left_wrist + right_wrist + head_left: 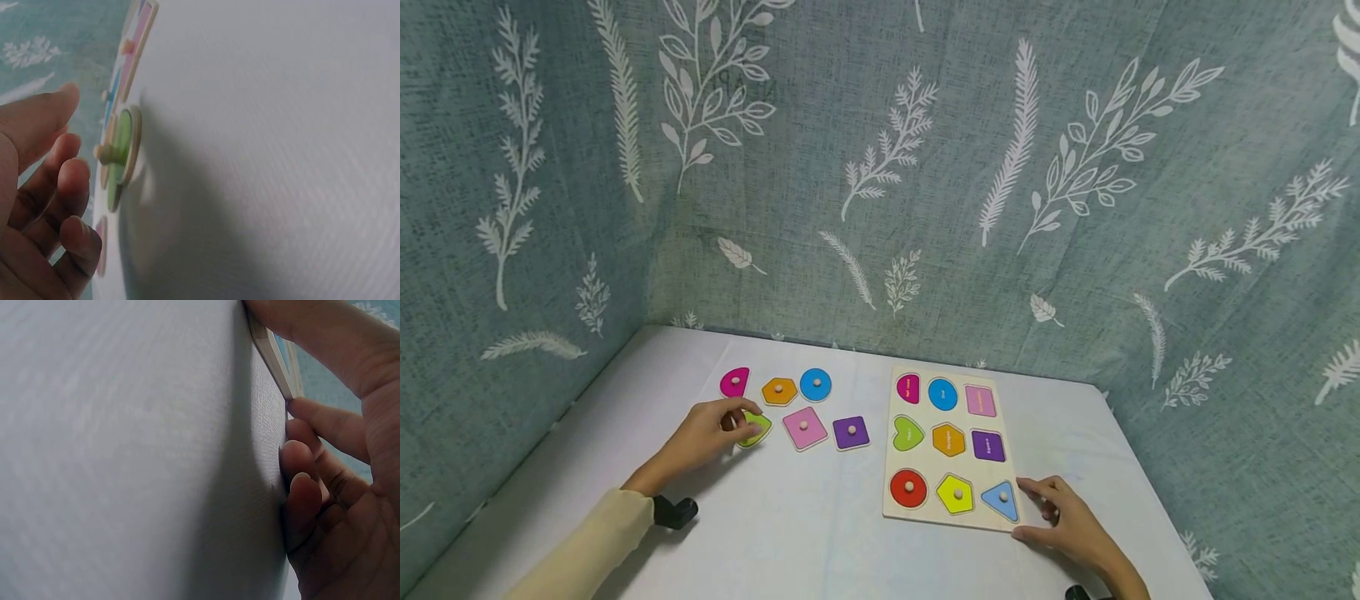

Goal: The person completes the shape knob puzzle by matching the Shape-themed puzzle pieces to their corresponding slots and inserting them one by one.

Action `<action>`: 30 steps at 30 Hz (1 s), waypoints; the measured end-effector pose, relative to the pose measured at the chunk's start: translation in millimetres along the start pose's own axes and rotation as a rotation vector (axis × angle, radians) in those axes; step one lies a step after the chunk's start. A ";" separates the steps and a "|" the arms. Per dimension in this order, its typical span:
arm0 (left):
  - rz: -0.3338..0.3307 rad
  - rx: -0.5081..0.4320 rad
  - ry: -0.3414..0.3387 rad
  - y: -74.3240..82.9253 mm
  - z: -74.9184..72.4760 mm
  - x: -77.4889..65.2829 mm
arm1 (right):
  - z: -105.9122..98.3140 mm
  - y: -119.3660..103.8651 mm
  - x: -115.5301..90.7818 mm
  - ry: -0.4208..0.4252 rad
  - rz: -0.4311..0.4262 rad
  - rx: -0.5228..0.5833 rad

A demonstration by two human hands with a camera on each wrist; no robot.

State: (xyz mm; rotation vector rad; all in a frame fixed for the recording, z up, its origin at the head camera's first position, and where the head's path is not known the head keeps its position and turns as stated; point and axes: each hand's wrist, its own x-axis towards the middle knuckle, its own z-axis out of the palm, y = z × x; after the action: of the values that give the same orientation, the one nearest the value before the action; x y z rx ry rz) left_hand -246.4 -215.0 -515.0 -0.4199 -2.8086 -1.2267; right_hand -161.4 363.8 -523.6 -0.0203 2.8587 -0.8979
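Note:
In the head view my left hand (715, 433) is over a green heart piece (760, 427), covering part of it. The left wrist view shows the thumb and fingers of that hand apart from the heart's wooden knob (105, 154). My right hand (1071, 525) is at the lower right corner of a wooden shape puzzle board (925, 500). Its thumb and index finger touch the board's edge (272, 353), and the other fingers are bent. A red circle (908, 488), a yellow pentagon (955, 493) and a blue triangle (1002, 501), all with knobs, sit in the board's bottom row.
Around the heart lie loose knobbed pieces: a magenta half circle (734, 382), an orange hexagon (779, 391), a blue circle (816, 384), a pink shape (805, 428) and a purple square (852, 432). A white cloth (790, 533) covers the table, with a patterned curtain (850, 167) behind.

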 end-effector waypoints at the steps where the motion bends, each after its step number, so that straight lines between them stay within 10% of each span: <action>1: -0.006 0.002 -0.002 -0.6 0.0 0.2 | 0.4 0.0 -0.1 0.000 0.002 -0.001; 30: -0.082 0.016 -0.024 -17.0 6.7 8.5 | 0.0 -1.5 0.5 0.009 0.003 -0.006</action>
State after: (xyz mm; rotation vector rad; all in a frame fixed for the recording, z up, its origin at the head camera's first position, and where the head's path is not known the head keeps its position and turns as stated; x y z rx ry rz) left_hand -258.7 -219.2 -530.4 -0.3231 -2.8805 -1.2208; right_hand -161.9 362.6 -522.8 -0.0130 2.8687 -0.8916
